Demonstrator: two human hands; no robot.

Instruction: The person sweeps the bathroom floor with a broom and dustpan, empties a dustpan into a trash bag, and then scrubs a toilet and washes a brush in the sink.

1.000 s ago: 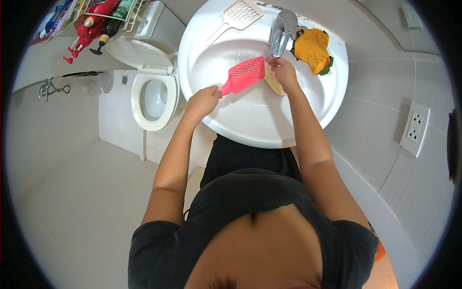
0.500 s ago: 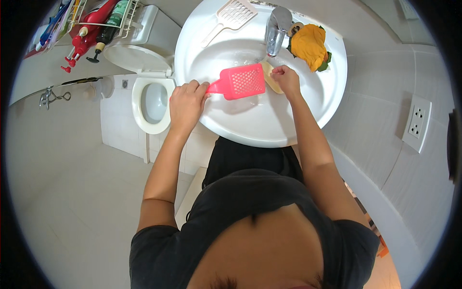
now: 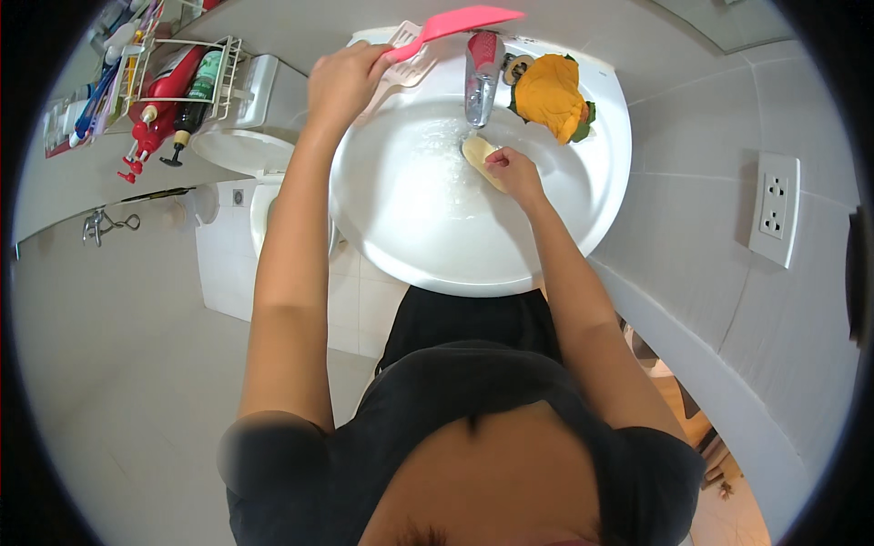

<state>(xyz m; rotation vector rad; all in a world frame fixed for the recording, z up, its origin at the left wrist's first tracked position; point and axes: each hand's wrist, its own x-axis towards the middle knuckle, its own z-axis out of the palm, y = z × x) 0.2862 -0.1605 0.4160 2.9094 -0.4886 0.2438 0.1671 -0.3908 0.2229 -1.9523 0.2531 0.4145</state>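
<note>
My left hand (image 3: 344,86) is closed round the handle of a pink litter scoop (image 3: 466,20), raised over the back of the white sink (image 3: 414,259). The scoop shows nearly edge-on, its blade pointing right above the faucet (image 3: 481,100). Below the spout, my right hand (image 3: 515,173) grips a pale yellow oval scrubber (image 3: 477,155); whether it is a sponge or a brush, I cannot tell. Water lies in the basin near it. On the sink's back left rim lies a white slotted scoop (image 3: 415,69), partly hidden by the pink one and my left hand.
A yellow flower-like thing with green leaves (image 3: 551,98) sits on the right rim, beside a small round dark item (image 3: 517,68). At left are a toilet (image 3: 244,153) and a wire rack (image 3: 228,77) with bottles. A wall socket (image 3: 775,211) is at right.
My left hand has lifted the pink scoop from over the basin up to the sink's back, turning it edge-on. My right hand keeps the scrubber below the spout, now apart from the scoop.
</note>
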